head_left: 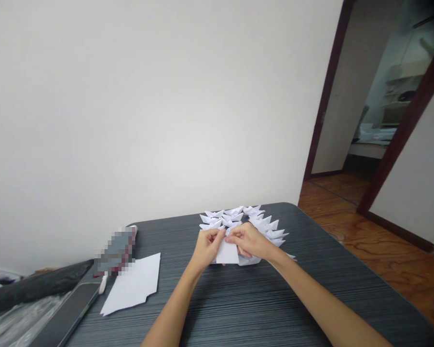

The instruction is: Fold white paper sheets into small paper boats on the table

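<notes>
Between my two hands is a small folded piece of white paper (227, 253), held up over the table. My left hand (208, 246) pinches its upper left side, thumb on top. On the other side my right hand (249, 240) grips the upper right part with thumb and fingers, some of them curled behind it. Just beyond my hands, several folded white paper boats (232, 218) stand in close rows, and more boats (273, 233) spread to the right. My hands hide part of the nearer ones.
White paper sheets (133, 284) lie on the dark table (181, 299) at the left, beside a blurred-out item (115, 250). A flat dark device (67, 313) rests at the left edge, near a black roll (39, 286). Behind stands a white wall (148, 106); a doorway opens at the right.
</notes>
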The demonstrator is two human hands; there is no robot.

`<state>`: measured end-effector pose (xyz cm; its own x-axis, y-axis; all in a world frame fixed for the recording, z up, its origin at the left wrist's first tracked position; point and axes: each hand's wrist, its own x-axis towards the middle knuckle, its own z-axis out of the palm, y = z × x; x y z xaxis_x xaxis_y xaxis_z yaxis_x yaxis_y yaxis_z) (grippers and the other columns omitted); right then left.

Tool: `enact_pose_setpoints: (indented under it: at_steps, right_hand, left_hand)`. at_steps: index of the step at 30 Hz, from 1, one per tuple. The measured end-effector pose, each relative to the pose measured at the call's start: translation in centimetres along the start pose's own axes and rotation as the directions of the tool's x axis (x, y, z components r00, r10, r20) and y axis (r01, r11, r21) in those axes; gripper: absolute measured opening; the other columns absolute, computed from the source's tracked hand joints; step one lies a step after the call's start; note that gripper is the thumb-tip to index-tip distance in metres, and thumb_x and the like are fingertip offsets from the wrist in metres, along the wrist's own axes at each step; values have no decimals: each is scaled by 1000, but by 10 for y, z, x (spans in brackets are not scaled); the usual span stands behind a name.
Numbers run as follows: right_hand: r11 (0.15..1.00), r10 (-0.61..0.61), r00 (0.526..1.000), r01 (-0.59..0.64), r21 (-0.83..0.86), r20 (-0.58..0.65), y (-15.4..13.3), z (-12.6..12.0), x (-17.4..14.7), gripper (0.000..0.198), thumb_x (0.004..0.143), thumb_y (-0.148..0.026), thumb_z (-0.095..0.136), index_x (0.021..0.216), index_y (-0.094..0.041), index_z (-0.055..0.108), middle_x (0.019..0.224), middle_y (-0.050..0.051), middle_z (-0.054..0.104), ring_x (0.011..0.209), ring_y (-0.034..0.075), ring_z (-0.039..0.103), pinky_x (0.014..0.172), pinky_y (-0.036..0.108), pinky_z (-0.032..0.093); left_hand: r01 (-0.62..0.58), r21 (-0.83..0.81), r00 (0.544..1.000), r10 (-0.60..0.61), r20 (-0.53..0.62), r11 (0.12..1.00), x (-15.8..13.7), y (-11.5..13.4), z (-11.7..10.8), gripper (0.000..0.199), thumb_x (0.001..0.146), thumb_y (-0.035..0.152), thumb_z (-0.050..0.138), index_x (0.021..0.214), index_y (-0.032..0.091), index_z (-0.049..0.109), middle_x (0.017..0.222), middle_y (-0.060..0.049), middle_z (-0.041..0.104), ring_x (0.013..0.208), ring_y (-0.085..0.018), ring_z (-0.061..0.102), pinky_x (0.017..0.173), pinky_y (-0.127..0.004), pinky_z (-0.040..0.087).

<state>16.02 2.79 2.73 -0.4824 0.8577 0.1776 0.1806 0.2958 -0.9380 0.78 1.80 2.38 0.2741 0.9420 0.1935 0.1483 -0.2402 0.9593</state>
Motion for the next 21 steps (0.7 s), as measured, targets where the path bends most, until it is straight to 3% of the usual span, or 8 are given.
enact_pose_setpoints:
  at_steps: [6, 11, 14, 17, 21]
  right_hand:
    - [1000, 4, 999, -5, -22, -43, 1, 0, 2, 24, 75, -26, 46, 54, -14, 49, 30, -7, 38, 26, 4, 32, 31, 17, 23]
    - [997, 23, 981, -36, -63, -193, 4, -13, 6, 28, 73, -30, 48, 50, -15, 45, 32, -6, 39, 27, 5, 32, 29, 17, 19]
    - [999, 3, 982, -11, -40, -189, 4, -14, 6, 29, 74, -33, 48, 51, -15, 45, 32, -6, 39, 27, 4, 32, 29, 16, 19]
    - [999, 18, 989, -11, 42, -149, 2, -13, 4, 30, 74, -38, 46, 55, -15, 46, 30, -7, 38, 24, 4, 28, 28, 16, 16]
    - [987, 28, 994, -11, 163, -104, -1, -13, 3, 33, 73, -44, 48, 59, -14, 48, 29, -8, 38, 23, 3, 25, 28, 16, 13]
  left_hand:
    - [6, -38, 999, -7, -39, 999, 2, -3, -3, 37, 76, 45, 45, 55, 14, 45, 30, 3, 47, 22, -11, 46, 20, -15, 22]
    - [-60, -181, 989, 34, -145, 982, 11, -5, -15, 34, 76, 44, 45, 65, 11, 49, 44, -1, 57, 29, -11, 51, 25, -15, 31]
    - [-51, -207, 998, 45, -37, 977, 12, -5, -13, 35, 73, 41, 51, 87, 9, 56, 57, -3, 61, 41, -11, 57, 32, -17, 39]
    - [-15, -293, 995, 43, 90, 956, 9, -4, -7, 46, 74, 38, 52, 111, 12, 46, 58, -1, 60, 46, -13, 58, 35, -18, 42]
    - [0, -380, 989, 57, 139, 925, 5, -3, -1, 52, 72, 39, 55, 116, 15, 43, 60, 0, 57, 47, -12, 56, 37, -18, 41]
